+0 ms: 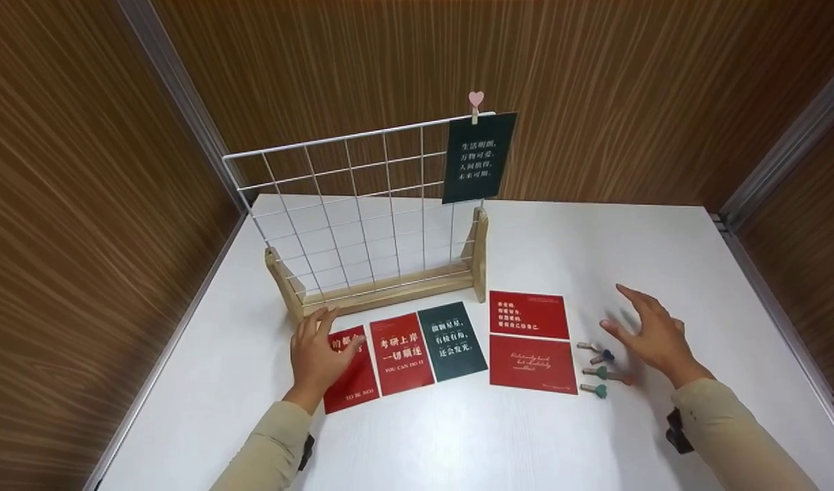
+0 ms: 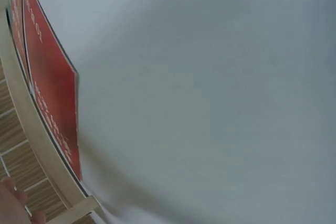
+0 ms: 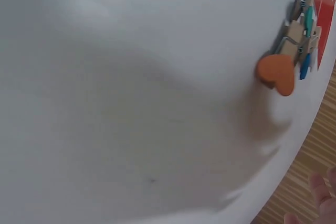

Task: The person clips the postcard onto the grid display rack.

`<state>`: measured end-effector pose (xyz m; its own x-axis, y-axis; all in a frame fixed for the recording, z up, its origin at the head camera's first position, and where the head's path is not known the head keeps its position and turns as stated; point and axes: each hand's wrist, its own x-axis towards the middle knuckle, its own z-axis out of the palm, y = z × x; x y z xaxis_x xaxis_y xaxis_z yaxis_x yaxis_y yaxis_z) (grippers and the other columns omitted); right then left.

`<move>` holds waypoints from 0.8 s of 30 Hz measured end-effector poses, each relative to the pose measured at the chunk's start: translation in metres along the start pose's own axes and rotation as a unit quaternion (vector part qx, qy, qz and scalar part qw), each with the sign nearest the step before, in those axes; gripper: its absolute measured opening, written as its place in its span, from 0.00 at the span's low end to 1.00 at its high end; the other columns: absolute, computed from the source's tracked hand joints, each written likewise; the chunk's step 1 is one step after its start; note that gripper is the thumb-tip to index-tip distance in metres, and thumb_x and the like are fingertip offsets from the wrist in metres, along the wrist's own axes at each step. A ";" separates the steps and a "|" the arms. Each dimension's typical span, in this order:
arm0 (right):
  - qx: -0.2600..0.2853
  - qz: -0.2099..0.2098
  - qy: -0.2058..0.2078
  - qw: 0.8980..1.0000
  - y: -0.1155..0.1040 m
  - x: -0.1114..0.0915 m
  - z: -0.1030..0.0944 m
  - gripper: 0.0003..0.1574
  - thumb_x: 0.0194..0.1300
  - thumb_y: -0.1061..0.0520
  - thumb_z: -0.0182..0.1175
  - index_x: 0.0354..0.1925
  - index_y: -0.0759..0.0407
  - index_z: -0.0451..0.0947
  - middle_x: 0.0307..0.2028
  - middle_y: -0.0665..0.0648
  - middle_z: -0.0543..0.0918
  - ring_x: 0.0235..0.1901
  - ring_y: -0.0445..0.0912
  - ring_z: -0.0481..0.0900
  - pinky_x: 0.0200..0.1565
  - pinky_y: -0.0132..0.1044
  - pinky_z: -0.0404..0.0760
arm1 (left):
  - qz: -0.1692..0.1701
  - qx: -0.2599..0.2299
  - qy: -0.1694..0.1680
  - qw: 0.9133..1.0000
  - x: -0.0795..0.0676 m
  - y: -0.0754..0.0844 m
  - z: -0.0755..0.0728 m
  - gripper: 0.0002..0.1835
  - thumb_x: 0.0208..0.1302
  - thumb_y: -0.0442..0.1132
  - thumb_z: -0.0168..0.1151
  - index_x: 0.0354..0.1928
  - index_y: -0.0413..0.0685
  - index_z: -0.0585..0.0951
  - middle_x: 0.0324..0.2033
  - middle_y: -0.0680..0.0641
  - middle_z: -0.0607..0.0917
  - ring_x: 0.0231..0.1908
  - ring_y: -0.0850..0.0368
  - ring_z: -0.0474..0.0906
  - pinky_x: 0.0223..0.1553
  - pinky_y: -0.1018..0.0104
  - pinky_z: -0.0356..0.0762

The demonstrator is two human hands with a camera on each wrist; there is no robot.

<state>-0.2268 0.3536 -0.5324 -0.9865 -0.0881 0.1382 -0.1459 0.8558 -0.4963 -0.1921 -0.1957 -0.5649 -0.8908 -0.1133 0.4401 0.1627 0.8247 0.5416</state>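
Observation:
My left hand is over the leftmost red card, covering part of its print; whether it touches the card I cannot tell. Its fingers and thumb are spread with nothing held between them. Beside that card lie another red card and a dark green card. To the right of several small wooden clothespins, my right hand hovers with thumb and fingers apart, holding nothing. One clothespin bears an orange heart. Two more red cards, an upper and a lower, lie left of the clothespins.
Behind the cards stands a white wire grid in a wooden base. A clothespin with a pink heart clips a dark green card to its top right. Wood-grain panels enclose the white table.

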 end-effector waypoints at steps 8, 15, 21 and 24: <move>-0.002 0.007 -0.014 1.000 0.014 -0.017 -0.003 0.50 0.62 0.36 0.60 0.72 0.54 0.54 0.64 0.75 0.59 0.60 0.73 0.58 0.47 0.70 0.54 | -0.017 0.016 -0.044 0.999 -0.002 -0.006 -0.001 0.39 0.49 0.55 0.73 0.62 0.46 0.74 0.59 0.43 0.72 0.61 0.44 0.63 0.58 0.41 0.60; 0.002 0.003 -0.024 1.000 0.022 -0.031 -0.003 0.48 0.62 0.37 0.60 0.71 0.57 0.56 0.62 0.76 0.61 0.57 0.72 0.62 0.44 0.66 0.58 | -0.048 0.023 -0.096 0.994 -0.006 -0.010 -0.004 0.40 0.50 0.55 0.71 0.64 0.44 0.72 0.61 0.41 0.71 0.63 0.43 0.62 0.60 0.42 0.59; 0.007 0.005 -0.030 1.000 0.025 -0.040 0.001 0.48 0.61 0.37 0.61 0.70 0.57 0.57 0.62 0.75 0.62 0.59 0.73 0.58 0.46 0.68 0.57 | -0.069 0.031 -0.135 0.988 -0.009 -0.015 -0.005 0.43 0.50 0.56 0.71 0.65 0.44 0.70 0.62 0.40 0.69 0.64 0.43 0.60 0.61 0.42 0.58; 0.008 0.006 -0.030 1.000 0.026 -0.044 0.005 0.47 0.61 0.38 0.62 0.70 0.58 0.58 0.62 0.75 0.62 0.59 0.73 0.58 0.46 0.68 0.57 | -0.074 0.035 -0.153 0.985 -0.011 -0.019 -0.006 0.45 0.50 0.57 0.71 0.66 0.43 0.68 0.63 0.39 0.69 0.65 0.42 0.59 0.61 0.41 0.58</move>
<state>-0.1876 0.3770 -0.5551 -0.9908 -0.1080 0.0812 -0.1344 0.8492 -0.5107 -0.1835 -0.2136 -0.5760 -0.9905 -0.0722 0.1169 0.0004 0.8495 0.5276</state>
